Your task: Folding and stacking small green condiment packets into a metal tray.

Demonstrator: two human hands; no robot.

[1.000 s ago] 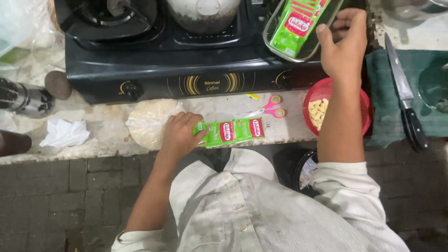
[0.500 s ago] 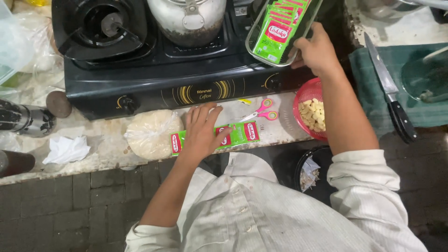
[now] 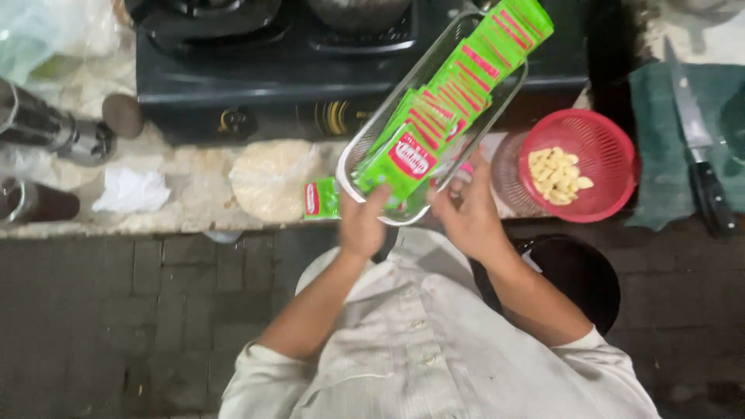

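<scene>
I hold a clear oblong container (image 3: pixel 351 152) tilted over the counter's front edge, between stove and body. It is packed with several green sachets with red labels (image 3: pixel 454 85). My left hand (image 3: pixel 360 223) grips its near end, thumb on the front sachet. My right hand (image 3: pixel 468 219) holds the same end from the right side, fingers against the wall. A loose green sachet strip (image 3: pixel 319 199) lies on the counter, just left of my left hand.
A black gas stove (image 3: pixel 256 89) fills the back. A round bag of pale grains (image 3: pixel 269 178) and crumpled white paper (image 3: pixel 132 191) lie on the counter's left. A red basket of pale pieces (image 3: pixel 613 159) sits right. A knife (image 3: pixel 695 147) lies on green cloth (image 3: pixel 652 140).
My right hand has brought the container down from above the stove to the counter's front. My left hand has left the sachet strip and taken the container's near end.
</scene>
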